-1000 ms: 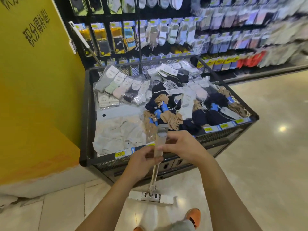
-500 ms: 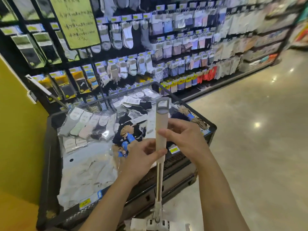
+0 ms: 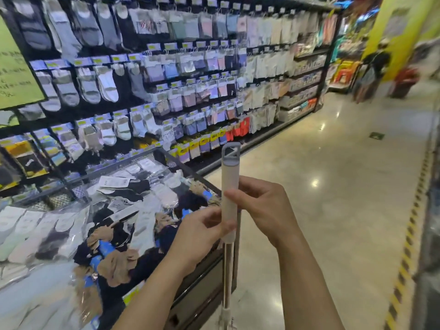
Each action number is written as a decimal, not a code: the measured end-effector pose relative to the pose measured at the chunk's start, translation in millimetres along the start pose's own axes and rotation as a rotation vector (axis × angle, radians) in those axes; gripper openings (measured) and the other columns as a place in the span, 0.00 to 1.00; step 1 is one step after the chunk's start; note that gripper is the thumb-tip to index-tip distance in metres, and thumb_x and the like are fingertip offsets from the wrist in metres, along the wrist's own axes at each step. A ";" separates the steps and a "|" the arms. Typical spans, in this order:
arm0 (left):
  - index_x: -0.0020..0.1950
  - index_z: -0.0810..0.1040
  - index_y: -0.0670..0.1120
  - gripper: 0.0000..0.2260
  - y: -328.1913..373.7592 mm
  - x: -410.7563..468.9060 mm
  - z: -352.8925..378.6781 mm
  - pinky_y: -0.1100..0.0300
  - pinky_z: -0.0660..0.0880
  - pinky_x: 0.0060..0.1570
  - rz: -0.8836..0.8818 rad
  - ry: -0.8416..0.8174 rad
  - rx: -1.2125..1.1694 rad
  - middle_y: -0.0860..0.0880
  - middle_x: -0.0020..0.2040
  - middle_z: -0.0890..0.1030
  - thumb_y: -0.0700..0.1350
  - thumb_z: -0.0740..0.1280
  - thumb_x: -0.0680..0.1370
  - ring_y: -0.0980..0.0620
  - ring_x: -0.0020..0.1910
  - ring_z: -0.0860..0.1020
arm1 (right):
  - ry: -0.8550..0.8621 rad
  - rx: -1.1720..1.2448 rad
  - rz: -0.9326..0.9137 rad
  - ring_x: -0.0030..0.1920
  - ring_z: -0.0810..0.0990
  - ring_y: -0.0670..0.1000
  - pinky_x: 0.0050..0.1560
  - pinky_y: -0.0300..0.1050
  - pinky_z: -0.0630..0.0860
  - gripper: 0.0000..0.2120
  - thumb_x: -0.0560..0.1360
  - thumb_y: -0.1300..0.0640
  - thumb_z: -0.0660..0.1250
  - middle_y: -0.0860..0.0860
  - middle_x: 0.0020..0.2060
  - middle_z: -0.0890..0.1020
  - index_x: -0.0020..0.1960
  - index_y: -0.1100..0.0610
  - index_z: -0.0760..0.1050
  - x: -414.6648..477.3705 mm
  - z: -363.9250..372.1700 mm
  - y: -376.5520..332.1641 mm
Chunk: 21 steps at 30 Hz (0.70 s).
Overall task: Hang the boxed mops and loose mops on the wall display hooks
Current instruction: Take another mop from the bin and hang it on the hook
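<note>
Mop [image 3: 229, 186] stands upright right in front of me, pale grip sleeve uppermost, grey cap with its hanging hole at the very top. Thin pole runs straight down from the sleeve and out of the bottom edge; mop head not visible.

Left hand [image 3: 200, 232] pinches the lower part of the sleeve from the mop's left side, fingers curled onto it. Right hand [image 3: 262, 210] holds higher on the mop's right side, thumb laid across the front of the sleeve, fingers wrapped behind.

Just left of the mop: black wire bin [image 3: 188, 169] heaped with bagged socks, tan, navy and white.

Behind the bin, left of and beyond the mop: sock wall [image 3: 190, 67], packs hung in rows on hooks. Green sign [image 3: 14, 75] at its far left edge.

Right of the mop: glossy floor [image 3: 333, 186] running down the aisle. Far beyond the mop, upper right: yellow pillar [image 3: 400, 36], blurred.
</note>
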State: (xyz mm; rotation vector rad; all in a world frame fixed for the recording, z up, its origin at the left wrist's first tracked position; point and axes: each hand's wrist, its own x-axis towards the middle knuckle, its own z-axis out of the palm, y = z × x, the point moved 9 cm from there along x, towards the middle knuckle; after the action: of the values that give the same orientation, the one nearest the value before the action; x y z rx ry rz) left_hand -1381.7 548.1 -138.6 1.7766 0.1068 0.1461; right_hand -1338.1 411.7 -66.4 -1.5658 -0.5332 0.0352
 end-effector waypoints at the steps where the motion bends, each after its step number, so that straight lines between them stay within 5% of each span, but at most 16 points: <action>1: 0.49 0.88 0.60 0.12 5.0 8.1 13.0 0.56 0.82 0.55 0.009 -0.025 -0.005 0.55 0.49 0.88 0.41 0.75 0.77 0.56 0.51 0.86 | 0.015 -0.010 -0.002 0.44 0.87 0.45 0.50 0.49 0.86 0.10 0.75 0.60 0.76 0.45 0.43 0.89 0.48 0.44 0.88 3.3 -13.8 -0.4; 5: 0.58 0.87 0.51 0.09 16.5 42.2 59.0 0.53 0.81 0.57 0.000 -0.117 -0.065 0.53 0.51 0.88 0.42 0.75 0.78 0.54 0.53 0.85 | 0.108 -0.048 0.016 0.46 0.87 0.52 0.53 0.58 0.84 0.09 0.75 0.59 0.76 0.47 0.45 0.89 0.50 0.45 0.88 17.5 -66.2 4.6; 13: 0.55 0.87 0.51 0.07 28.5 131.3 131.3 0.50 0.82 0.58 0.019 -0.245 -0.096 0.53 0.49 0.89 0.43 0.76 0.77 0.54 0.51 0.86 | 0.271 -0.150 0.035 0.49 0.86 0.53 0.53 0.58 0.83 0.08 0.75 0.56 0.76 0.46 0.45 0.89 0.51 0.45 0.88 62.1 -150.6 20.8; 16: 0.54 0.87 0.52 0.07 32.6 171.6 155.6 0.56 0.82 0.55 0.040 -0.313 -0.101 0.55 0.49 0.88 0.43 0.75 0.78 0.56 0.50 0.86 | 0.323 -0.205 0.043 0.48 0.86 0.48 0.53 0.56 0.84 0.07 0.76 0.55 0.76 0.43 0.45 0.89 0.52 0.46 0.88 87.0 -178.6 31.0; 21: 0.54 0.86 0.52 0.07 36.0 245.4 192.6 0.65 0.80 0.50 0.066 -0.427 -0.098 0.55 0.49 0.88 0.45 0.76 0.77 0.58 0.49 0.85 | 0.433 -0.227 0.090 0.50 0.86 0.55 0.55 0.63 0.83 0.06 0.76 0.55 0.75 0.46 0.45 0.89 0.51 0.47 0.88 134.4 -222.0 52.3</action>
State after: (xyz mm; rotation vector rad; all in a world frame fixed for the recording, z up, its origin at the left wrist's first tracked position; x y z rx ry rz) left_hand -1109.3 391.9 -133.1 1.6775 -0.2623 -0.1800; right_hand -1126.6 252.7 -57.4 -1.7535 -0.1277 -0.2996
